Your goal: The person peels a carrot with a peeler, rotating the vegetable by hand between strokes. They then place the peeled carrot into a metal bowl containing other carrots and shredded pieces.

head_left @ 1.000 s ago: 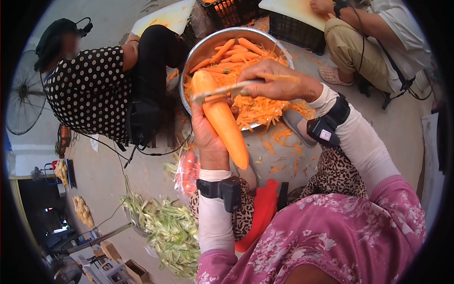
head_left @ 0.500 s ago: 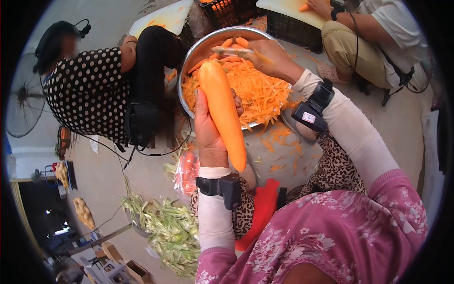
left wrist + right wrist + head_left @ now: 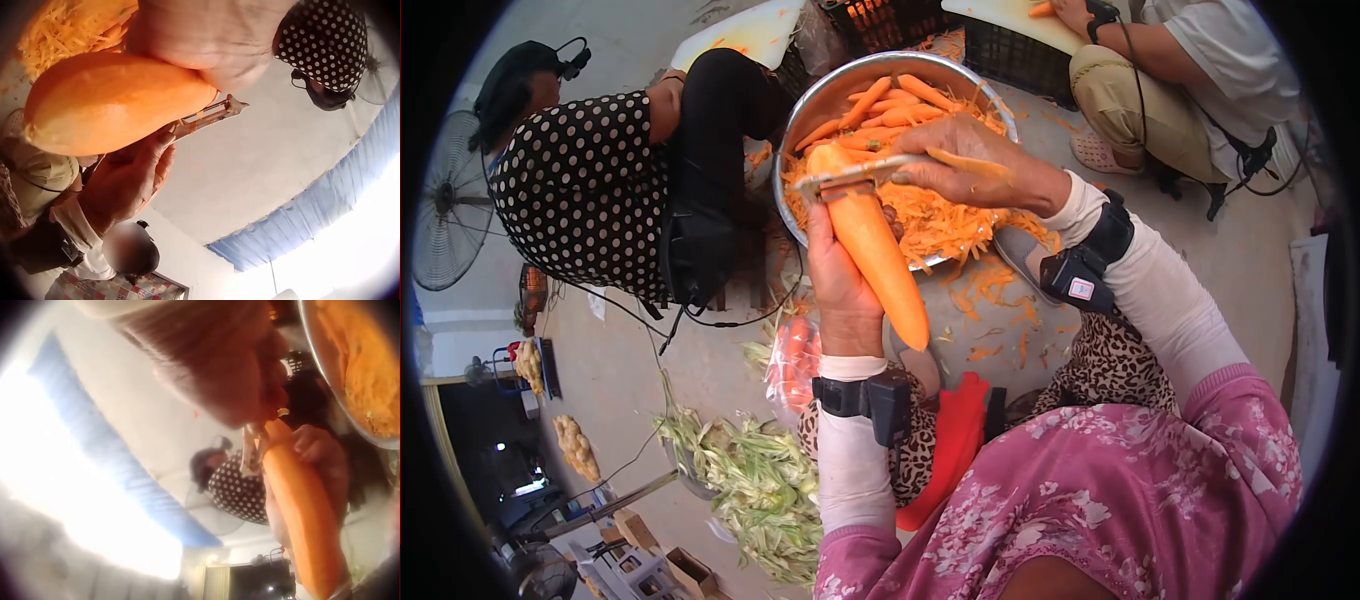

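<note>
A large peeled-looking carrot [image 3: 874, 255] lies slanted in the left hand [image 3: 846, 292], whose fingers curl round its far side. The right hand [image 3: 980, 165] grips a peeler [image 3: 840, 184], its blade end lying across the carrot's upper part. In the left wrist view the carrot [image 3: 112, 103] fills the upper left, with the peeler [image 3: 209, 119] beyond it in the right hand [image 3: 128, 181]. The right wrist view shows the carrot [image 3: 303, 512] held by the left hand [image 3: 325, 462], and the peeler [image 3: 250, 450] at its top under the right hand [image 3: 219, 362].
Beyond the hands, a metal basin [image 3: 792, 128] holds carrots [image 3: 910, 114] and orange shavings [image 3: 960, 222]. A bagged bunch of carrots [image 3: 795, 365] and a heap of pale green husks [image 3: 750, 490] lie on the floor. Two people sit near white boards [image 3: 745, 38] and black crates [image 3: 1018, 68].
Half a second ago the right hand held the peeler above the basin, away from the carrot; it has come back down onto the carrot's upper part. The left hand has kept its hold.
</note>
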The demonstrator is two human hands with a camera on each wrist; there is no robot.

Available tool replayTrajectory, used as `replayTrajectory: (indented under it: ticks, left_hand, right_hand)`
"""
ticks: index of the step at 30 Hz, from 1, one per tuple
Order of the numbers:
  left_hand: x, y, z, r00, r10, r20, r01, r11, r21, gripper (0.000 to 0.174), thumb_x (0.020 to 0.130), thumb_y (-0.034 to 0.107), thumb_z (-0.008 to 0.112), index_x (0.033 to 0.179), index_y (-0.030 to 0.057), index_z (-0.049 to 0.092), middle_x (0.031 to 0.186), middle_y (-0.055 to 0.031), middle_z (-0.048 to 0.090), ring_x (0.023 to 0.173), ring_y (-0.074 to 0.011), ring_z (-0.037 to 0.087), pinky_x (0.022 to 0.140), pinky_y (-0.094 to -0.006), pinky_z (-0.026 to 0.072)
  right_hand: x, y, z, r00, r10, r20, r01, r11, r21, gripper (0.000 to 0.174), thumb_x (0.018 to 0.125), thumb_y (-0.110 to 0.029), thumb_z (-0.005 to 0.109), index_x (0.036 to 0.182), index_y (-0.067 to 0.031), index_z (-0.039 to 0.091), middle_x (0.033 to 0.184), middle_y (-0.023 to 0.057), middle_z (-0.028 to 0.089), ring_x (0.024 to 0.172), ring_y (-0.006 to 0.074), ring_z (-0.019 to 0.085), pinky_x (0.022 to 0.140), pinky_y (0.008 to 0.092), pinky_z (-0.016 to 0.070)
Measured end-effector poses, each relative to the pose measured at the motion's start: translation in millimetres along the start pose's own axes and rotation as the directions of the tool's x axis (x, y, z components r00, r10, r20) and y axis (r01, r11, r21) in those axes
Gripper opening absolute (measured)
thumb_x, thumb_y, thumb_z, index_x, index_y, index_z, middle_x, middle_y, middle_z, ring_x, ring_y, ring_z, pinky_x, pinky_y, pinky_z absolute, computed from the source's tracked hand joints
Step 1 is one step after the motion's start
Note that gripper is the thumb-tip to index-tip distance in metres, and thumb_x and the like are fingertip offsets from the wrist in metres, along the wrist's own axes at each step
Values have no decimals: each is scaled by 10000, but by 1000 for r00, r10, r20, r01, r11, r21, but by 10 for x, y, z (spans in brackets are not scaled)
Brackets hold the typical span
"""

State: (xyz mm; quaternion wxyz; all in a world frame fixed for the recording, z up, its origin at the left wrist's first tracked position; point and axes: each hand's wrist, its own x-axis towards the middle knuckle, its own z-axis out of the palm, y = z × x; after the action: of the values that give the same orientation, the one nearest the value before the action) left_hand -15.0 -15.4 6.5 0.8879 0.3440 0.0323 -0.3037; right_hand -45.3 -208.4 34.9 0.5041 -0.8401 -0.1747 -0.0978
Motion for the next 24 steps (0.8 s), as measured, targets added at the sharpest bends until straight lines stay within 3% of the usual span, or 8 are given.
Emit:
replayTrajectory:
  ticks: [7, 8, 10, 11, 16, 18, 19, 24]
  left_hand:
    - [-82, -39, 182, 955, -114, 272, 145, 985, -98, 521, 962, 496, 337, 1140, 37, 505, 888, -117, 547, 759, -223, 520, 654, -323, 457]
    - [-76, -28, 167, 958, -100, 269, 134, 985, -111, 521, 962, 496, 337, 1140, 37, 505, 888, -117, 547, 759, -223, 520, 654, -323, 457]
    - [-49, 4, 127, 988, -43, 147, 54, 996, -68, 543, 955, 515, 332, 1149, 37, 502, 907, -127, 542, 775, -233, 508, 650, -322, 445]
    - [-46, 18, 107, 988, -39, 147, 49, 997, -66, 543, 955, 515, 332, 1149, 37, 502, 907, -127, 542, 775, -233, 508, 650, -322, 445]
    - [-23, 43, -11, 986, -77, 145, 109, 967, -230, 590, 926, 547, 376, 1148, 16, 504, 976, -146, 516, 817, -222, 489, 660, -309, 439]
    - [-24, 60, -47, 992, -84, 93, 103, 967, -233, 574, 916, 541, 410, 1155, 29, 513, 998, -136, 523, 818, -219, 491, 654, -308, 437]
    - [-32, 67, -49, 991, -73, 112, 100, 960, -260, 548, 918, 522, 422, 1164, 41, 513, 1012, -132, 526, 829, -217, 490, 650, -307, 434]
    - [-44, 57, 33, 970, -130, 205, 177, 956, -233, 468, 929, 503, 422, 1090, 82, 545, 868, -84, 528, 749, -205, 465, 596, -301, 429]
  right_hand:
    - [123, 659, -16, 977, -55, -207, -83, 792, -605, 200, 834, -181, 532, 889, -43, 666, 737, 141, 629, 681, 341, 583, 640, 417, 460]
    - [127, 705, -16, 980, -60, -191, -70, 791, -608, 200, 834, -181, 532, 889, -43, 666, 737, 141, 629, 681, 341, 583, 640, 417, 460]
    - [183, 410, -91, 935, 73, -347, -167, 954, -249, 207, 844, -216, 559, 879, -54, 684, 719, 98, 634, 647, 256, 599, 602, 380, 462]
    - [171, 353, -111, 937, 232, -263, -234, 972, 23, 282, 860, -299, 568, 874, -37, 673, 689, 69, 616, 633, 170, 586, 584, 329, 455]
    - [10, -40, -69, 979, 199, -33, -193, 972, 135, 295, 869, -308, 569, 946, -34, 647, 701, 69, 604, 632, 148, 560, 606, 296, 449]
    - [-45, -41, -10, 991, -87, 103, 79, 994, 77, 289, 863, -293, 568, 932, -22, 641, 713, 105, 598, 647, 177, 570, 630, 322, 450]
    - [-77, -71, 9, 988, -18, 151, 7, 997, 73, 249, 844, -240, 581, 942, -16, 629, 726, 83, 589, 677, 162, 563, 611, 311, 440]
    - [35, 130, -17, 999, -33, -40, 29, 996, -89, 234, 855, -225, 545, 905, -7, 616, 716, 128, 591, 661, 249, 575, 600, 354, 440]
